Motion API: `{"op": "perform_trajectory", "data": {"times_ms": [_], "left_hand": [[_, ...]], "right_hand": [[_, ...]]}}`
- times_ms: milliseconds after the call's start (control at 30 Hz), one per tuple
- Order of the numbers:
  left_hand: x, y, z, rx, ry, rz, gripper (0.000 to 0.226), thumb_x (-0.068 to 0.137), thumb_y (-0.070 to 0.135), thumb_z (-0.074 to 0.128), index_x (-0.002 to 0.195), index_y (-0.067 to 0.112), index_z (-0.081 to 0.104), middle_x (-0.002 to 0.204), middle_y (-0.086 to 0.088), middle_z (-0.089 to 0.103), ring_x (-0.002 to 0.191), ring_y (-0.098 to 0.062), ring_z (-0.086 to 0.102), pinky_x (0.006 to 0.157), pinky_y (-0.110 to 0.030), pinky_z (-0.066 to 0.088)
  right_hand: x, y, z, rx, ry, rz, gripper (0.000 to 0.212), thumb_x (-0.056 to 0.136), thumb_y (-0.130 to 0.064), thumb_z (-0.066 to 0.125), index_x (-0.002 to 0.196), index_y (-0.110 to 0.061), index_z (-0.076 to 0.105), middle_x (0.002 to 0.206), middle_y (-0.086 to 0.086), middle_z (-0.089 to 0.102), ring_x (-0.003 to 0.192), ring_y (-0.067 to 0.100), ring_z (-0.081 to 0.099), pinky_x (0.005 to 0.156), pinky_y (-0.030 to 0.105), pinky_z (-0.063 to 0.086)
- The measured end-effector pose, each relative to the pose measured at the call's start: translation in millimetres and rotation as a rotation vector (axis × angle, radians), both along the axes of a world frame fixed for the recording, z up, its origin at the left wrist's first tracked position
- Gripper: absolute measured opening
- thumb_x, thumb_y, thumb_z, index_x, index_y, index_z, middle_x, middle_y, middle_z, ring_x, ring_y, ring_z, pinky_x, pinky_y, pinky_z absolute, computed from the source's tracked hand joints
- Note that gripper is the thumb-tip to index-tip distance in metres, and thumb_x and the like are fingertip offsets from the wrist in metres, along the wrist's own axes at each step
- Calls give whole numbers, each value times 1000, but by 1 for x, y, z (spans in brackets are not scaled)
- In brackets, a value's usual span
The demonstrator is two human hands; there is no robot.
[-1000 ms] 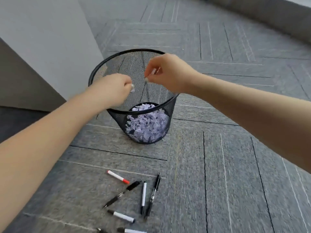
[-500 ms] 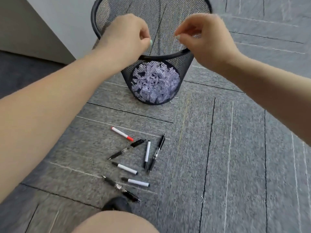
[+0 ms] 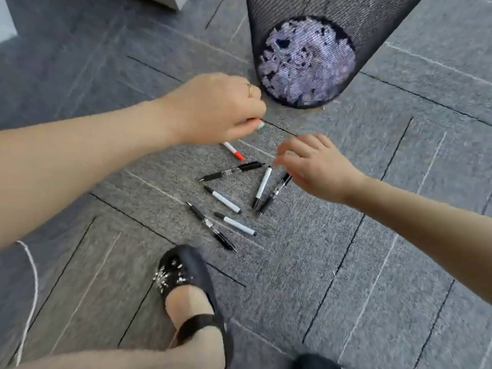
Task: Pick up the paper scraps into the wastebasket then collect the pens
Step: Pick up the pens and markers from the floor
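Observation:
The black mesh wastebasket (image 3: 378,27) stands at the top, and white paper scraps (image 3: 306,59) show through its mesh at the bottom. Several pens lie scattered on the grey carpet in front of it: a red-capped marker (image 3: 234,151), a black pen (image 3: 231,171), a white marker (image 3: 262,186), and more black and white ones below. My left hand (image 3: 215,110) hangs over the red-capped marker's upper end with its fingers curled under, so any grip is hidden. My right hand (image 3: 316,166) hovers, fingers spread, just above the pens on the right.
My foot in a black beaded shoe (image 3: 183,272) stands just below the pens. A thin white cord (image 3: 29,275) runs along the left edge. The base of a grey wall or cabinet (image 3: 165,0) sits at the top left.
Both hands have dropped from the wastebasket's rim down to the pens on the carpet. The view has tilted downward, bringing my foot into sight.

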State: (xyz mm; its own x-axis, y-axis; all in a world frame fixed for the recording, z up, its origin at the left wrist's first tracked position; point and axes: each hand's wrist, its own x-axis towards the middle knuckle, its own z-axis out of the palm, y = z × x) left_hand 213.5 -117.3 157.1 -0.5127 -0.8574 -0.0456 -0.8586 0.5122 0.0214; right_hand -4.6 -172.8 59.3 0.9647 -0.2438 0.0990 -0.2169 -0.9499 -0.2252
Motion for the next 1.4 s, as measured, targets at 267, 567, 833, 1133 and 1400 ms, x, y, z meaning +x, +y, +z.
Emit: {"op": "perform_trajectory", "data": {"times_ms": [267,567,833,1133,1400], "left_hand": [[36,47,-87,541,-291,150,73,85,45,56,145,20,22,153,-8,23,137,-28,27,111,-39,22],[1,14,-142,245,-186,258,47,84,28,51,125,6,39,132,-16,42,116,-33,44,86,-44,42],[36,33,-150,220,19,287,40,86,-3,40,124,6,37,127,-16,41,109,-31,44,87,-41,40],[58,32,-147,334,-114,527,34,90,10,47,121,1,40,122,-21,51,110,-37,50,83,-48,43],[12,96,-114,548,30,30,60,84,63,44,123,18,37,90,3,61,60,-16,58,49,-25,47]], "right_hand": [[26,34,-38,110,477,46,74,79,-5,53,141,-35,28,152,-7,25,140,19,20,114,44,3],[32,48,-48,43,409,-79,28,73,-21,68,98,-11,59,98,6,62,87,26,60,79,39,49],[52,75,-22,429,417,-417,21,92,-41,40,98,-22,44,91,-4,57,63,14,55,51,29,49],[98,100,-43,254,559,-252,29,93,-36,45,114,-17,42,97,0,58,69,17,50,56,30,40],[37,84,-33,737,436,-495,7,94,-18,45,99,-21,41,75,-14,43,61,0,44,54,12,37]]}}
